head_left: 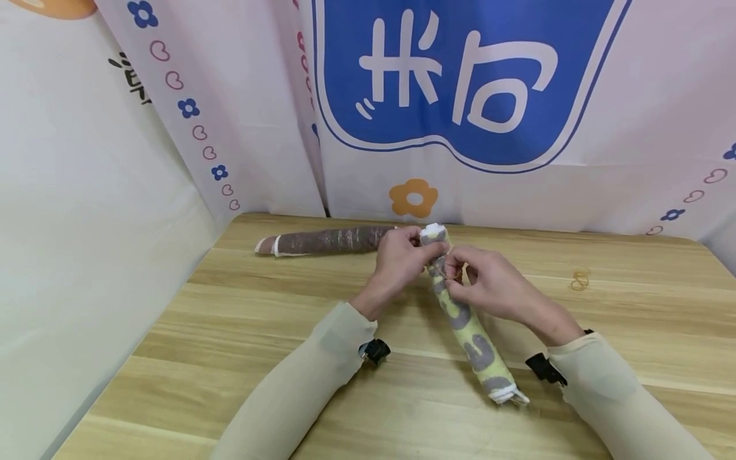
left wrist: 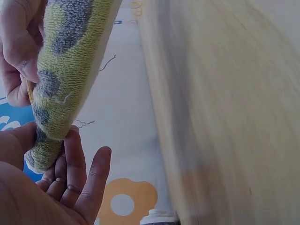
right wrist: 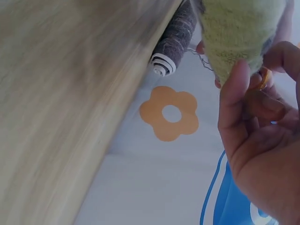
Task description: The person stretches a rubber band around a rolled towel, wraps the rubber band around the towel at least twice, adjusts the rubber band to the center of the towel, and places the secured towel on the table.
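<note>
A yellow-green towel with grey patches, rolled into a long tube (head_left: 477, 345), slants across the middle of the table. Its far end is gripped between the thumb and fingers of my left hand (head_left: 399, 255). Just below that, my right hand (head_left: 491, 284) pinches a thin yellow rubber band (left wrist: 30, 91) against the roll's side. How far the band goes round the towel is hidden by the fingers. White edging shows at both ends of the roll, and the near end lies close to the table's front.
Behind my left hand, a dark brown rolled towel (head_left: 328, 241) lies along the table's back edge. Several loose rubber bands (head_left: 580, 280) sit on the wooden table (head_left: 230, 332) at the right. A printed cloth (head_left: 264, 160) hangs directly behind the table.
</note>
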Action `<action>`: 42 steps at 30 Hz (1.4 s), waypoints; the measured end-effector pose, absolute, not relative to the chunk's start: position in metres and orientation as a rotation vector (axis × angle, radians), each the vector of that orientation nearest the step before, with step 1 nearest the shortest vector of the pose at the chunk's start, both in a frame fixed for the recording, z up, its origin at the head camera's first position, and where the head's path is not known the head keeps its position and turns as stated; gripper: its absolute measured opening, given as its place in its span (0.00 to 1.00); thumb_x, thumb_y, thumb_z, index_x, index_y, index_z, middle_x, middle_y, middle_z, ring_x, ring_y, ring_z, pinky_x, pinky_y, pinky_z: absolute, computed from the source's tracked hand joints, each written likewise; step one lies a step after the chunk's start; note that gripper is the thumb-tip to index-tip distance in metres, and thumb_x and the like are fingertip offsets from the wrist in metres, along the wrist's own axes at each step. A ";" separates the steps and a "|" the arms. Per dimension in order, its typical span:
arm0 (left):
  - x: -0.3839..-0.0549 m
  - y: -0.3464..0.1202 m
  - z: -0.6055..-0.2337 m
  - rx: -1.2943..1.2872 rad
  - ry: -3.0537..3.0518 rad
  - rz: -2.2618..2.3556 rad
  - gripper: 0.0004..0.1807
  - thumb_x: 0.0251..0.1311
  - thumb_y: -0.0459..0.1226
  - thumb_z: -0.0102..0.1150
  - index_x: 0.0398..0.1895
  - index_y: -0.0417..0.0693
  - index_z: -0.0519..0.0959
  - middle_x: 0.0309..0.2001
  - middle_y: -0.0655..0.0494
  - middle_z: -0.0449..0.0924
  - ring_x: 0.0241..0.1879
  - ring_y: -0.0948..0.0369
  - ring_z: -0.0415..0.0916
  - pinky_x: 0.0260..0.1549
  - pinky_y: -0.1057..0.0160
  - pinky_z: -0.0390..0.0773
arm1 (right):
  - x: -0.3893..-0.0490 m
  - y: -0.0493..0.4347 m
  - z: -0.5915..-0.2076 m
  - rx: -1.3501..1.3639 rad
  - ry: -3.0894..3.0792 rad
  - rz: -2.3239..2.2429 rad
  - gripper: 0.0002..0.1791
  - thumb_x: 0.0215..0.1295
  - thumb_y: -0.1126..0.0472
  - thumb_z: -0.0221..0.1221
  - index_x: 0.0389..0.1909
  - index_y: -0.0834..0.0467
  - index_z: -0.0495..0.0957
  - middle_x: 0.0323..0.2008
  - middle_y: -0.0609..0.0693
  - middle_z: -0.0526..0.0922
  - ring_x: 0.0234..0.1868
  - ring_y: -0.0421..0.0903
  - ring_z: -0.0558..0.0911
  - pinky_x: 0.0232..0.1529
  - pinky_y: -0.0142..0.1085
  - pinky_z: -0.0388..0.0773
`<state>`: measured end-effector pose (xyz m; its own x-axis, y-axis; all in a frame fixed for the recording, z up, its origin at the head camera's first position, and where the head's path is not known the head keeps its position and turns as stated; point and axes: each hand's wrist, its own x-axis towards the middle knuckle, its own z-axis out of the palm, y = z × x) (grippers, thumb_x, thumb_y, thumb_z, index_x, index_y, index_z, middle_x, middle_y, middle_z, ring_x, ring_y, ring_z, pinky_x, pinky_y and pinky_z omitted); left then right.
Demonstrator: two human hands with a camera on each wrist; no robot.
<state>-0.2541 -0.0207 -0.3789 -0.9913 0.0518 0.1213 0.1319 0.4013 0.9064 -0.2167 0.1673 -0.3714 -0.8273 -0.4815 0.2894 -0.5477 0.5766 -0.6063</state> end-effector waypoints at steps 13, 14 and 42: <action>-0.258 -0.018 -0.377 -0.041 -2.502 -1.896 0.13 0.62 0.40 0.77 0.27 0.44 0.83 0.26 0.54 0.85 0.21 0.61 0.81 0.31 0.53 0.88 | -0.212 0.157 -0.380 0.934 -2.448 0.604 0.19 0.62 0.60 0.76 0.51 0.56 0.82 0.36 0.49 0.84 0.28 0.48 0.83 0.22 0.40 0.76; -0.258 -0.018 -0.376 -0.023 -2.495 -1.927 0.13 0.62 0.40 0.78 0.27 0.43 0.83 0.27 0.53 0.86 0.22 0.61 0.82 0.34 0.51 0.89 | -0.211 0.157 -0.381 0.942 -2.426 0.590 0.19 0.61 0.61 0.77 0.51 0.56 0.83 0.36 0.50 0.85 0.28 0.47 0.84 0.21 0.40 0.76; -0.277 -0.038 -0.392 -0.482 -2.018 -2.834 0.19 0.74 0.33 0.63 0.64 0.37 0.78 0.47 0.53 0.84 0.40 0.60 0.84 0.41 0.62 0.87 | -0.218 0.170 -0.371 0.644 -2.484 1.570 0.13 0.69 0.62 0.72 0.51 0.59 0.82 0.44 0.54 0.85 0.36 0.49 0.84 0.35 0.40 0.87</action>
<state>-0.2774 -0.0380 -0.3919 -0.8957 0.4446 0.0058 -0.1399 -0.2942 0.9454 -0.2182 0.1695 -0.3708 -0.8998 -0.2826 0.3324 -0.4215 0.3662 -0.8296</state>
